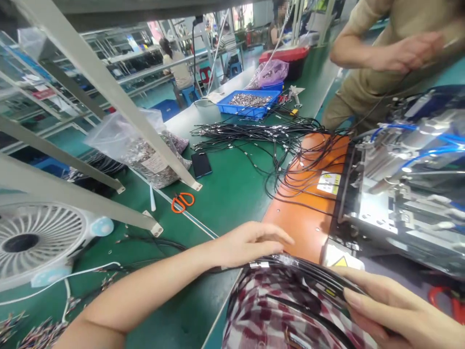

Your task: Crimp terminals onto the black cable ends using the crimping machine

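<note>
A bundle of black cables runs across my lap, over a checked garment. My right hand is closed round its right part, thumb on top, near a small yellow-marked label. My left hand lies over the left part of the bundle, its fingers stretched out towards the right. Whether its underside presses on the cables is hidden. Just below my left fingers, silver connectors and a shiny clear wrap show on the bundle.
Loose black cables spread over the green table and an orange plate beside a machine. Orange-handled scissors, a phone, a bag of parts, a blue tray and a fan stand around. A co-worker is at right.
</note>
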Tool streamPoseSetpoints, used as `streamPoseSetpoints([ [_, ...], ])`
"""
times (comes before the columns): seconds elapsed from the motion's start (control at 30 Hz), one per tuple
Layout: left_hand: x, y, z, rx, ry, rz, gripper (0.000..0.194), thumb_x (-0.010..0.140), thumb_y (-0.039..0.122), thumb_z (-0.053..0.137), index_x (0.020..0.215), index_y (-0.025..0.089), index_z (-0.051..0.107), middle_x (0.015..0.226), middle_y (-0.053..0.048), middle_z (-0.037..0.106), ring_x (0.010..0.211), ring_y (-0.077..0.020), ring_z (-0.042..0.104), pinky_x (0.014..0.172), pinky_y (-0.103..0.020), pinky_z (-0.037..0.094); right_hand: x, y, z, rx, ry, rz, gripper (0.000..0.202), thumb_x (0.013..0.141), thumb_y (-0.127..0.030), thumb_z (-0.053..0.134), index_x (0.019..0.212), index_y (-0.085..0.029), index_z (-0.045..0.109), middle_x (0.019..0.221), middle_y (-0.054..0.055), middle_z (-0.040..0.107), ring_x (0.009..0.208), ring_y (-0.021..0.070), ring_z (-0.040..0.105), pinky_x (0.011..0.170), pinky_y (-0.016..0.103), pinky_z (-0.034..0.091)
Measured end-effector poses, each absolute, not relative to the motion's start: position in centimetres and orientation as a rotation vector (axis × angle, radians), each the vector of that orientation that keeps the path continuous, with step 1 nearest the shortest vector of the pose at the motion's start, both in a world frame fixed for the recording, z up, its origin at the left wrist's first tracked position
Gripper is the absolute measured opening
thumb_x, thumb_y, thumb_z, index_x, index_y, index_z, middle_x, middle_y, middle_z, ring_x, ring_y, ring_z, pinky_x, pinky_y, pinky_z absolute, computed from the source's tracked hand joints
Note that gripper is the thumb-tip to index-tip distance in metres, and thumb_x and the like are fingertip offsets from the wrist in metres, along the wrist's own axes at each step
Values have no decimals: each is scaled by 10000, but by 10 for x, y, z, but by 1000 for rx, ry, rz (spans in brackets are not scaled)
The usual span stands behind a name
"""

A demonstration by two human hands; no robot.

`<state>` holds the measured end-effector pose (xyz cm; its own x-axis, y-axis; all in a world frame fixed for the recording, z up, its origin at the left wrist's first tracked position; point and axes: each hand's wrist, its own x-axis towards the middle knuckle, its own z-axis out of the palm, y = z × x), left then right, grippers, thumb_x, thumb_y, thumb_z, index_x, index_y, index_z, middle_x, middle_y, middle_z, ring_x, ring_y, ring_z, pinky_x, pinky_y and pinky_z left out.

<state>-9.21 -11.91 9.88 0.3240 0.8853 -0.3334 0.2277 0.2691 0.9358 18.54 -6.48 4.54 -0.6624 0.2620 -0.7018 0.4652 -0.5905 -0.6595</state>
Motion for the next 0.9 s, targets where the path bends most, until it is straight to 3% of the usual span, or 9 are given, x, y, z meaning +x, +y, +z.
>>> streamPoseSetpoints([
  [0.07,-89,-124,103,1373,1265,655,253,877,248,607,1087,122,671,1032,-99,711,934,-184,651,813,-263,494,177,-59,59,1193,989,-2536,592,658,-580,752,1172,-314,626,505,-84,451,313,-1,173,272,100,248],
  [0.4,-69,-136,80,1218,1439,1049,48,723,144,750,737,100,735,828,-117,747,787,-212,702,752,-298,549,173,-56,68,990,570,-2782,376,713,-477,787,941,-222,632,535,-84,467,324,-33,123,268,78,239],
  [0.53,-70,-141,74,1529,1448,1030,77,844,141,626,802,120,687,825,-86,720,794,-171,676,755,-268,523,176,-61,58,1026,469,-2817,343,727,-447,781,936,-235,610,529,-82,465,324,-31,91,264,88,193],
  [0.7,-76,-139,72,2043,1374,716,179,959,181,410,883,139,567,871,-89,651,843,-163,601,805,-283,479,177,-67,55,1064,474,-2837,354,748,-436,754,988,-240,584,528,-83,453,332,-25,74,268,99,167],
  [0.9,-77,-130,81,1977,1391,575,183,976,201,341,860,180,480,859,-56,591,772,-143,539,735,-255,451,175,-68,66,1113,584,-2777,433,785,-416,716,1136,-232,542,526,-88,451,346,-11,96,275,89,180],
])
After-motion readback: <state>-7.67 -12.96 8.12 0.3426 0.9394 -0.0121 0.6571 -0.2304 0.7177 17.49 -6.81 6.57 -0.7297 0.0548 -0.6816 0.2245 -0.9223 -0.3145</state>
